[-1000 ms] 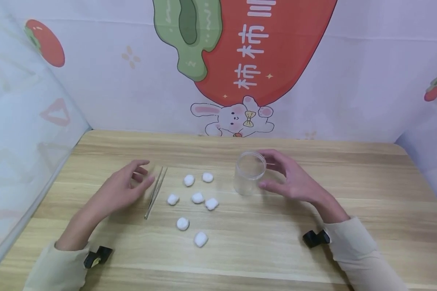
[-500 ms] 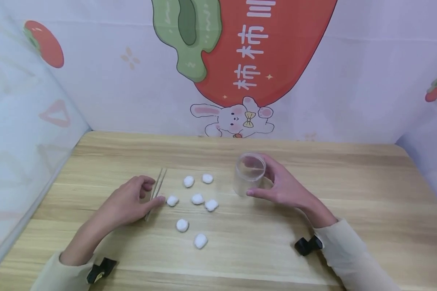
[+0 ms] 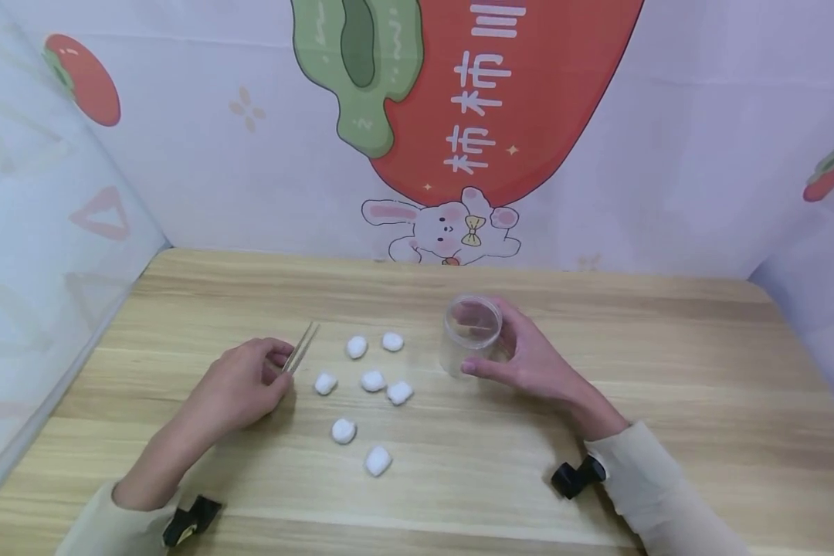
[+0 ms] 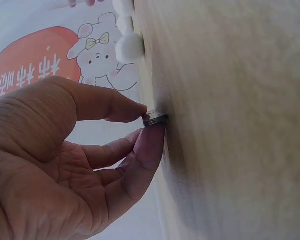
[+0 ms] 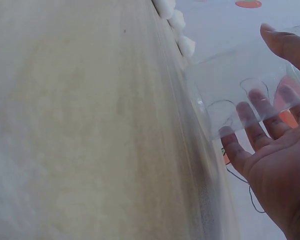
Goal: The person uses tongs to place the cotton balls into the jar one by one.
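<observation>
Metal tweezers [image 3: 303, 347] lie at the left of the table, their two prongs pointing away. My left hand [image 3: 239, 390] pinches them between thumb and fingers; in the left wrist view the end of the tweezers [image 4: 154, 119] shows between the fingertips, close over the wood. On the right, a clear, lidless plastic jar [image 3: 456, 357] stands upright. Around its right side my right hand [image 3: 538, 363] grips it, thumb in front and fingers behind. The right wrist view shows the fingers through the wall of the jar [image 5: 215, 85].
Several white cotton balls [image 3: 373, 381] are scattered on the wooden table [image 3: 486, 479] between the two hands. A printed cloth [image 3: 632, 177] with a large persimmon and a rabbit hangs behind the table's back edge.
My left hand has come down onto the tweezers and now pinches them; their near end has tilted. My right hand has closed around the jar, which has shifted slightly left in view.
</observation>
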`<state>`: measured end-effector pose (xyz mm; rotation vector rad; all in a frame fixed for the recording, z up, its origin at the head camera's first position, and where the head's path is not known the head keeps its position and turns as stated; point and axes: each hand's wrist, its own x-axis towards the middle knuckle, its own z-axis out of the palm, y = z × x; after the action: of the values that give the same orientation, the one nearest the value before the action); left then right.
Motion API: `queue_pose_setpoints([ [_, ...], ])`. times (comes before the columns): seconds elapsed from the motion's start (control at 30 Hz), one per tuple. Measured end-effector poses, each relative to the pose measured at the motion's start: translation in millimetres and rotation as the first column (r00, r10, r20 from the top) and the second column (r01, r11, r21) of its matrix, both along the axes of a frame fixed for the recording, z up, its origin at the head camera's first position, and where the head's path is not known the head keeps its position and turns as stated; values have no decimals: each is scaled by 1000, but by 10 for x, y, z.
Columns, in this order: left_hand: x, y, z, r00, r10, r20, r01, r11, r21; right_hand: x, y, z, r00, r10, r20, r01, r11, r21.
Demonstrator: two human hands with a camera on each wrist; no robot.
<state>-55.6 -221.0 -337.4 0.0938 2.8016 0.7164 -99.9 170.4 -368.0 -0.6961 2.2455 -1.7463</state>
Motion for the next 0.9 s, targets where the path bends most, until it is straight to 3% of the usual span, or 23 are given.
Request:
queue_pose_setpoints([
  [0.1, 10, -6, 2, 1000, 5, 1, -5, 1000, -10, 5, -13, -19, 1000, 8, 4, -8, 1000, -4],
  [0.4, -34, -3, -37, 990, -15, -139, 8, 999, -50, -13, -30, -24, 1000, -7, -1, 7, 1000, 7],
  [0.9, -16, -4, -31, 971, -56, -231, 48, 998, -39, -17, -16, -29, 1000, -26, 7, 26, 999, 21],
])
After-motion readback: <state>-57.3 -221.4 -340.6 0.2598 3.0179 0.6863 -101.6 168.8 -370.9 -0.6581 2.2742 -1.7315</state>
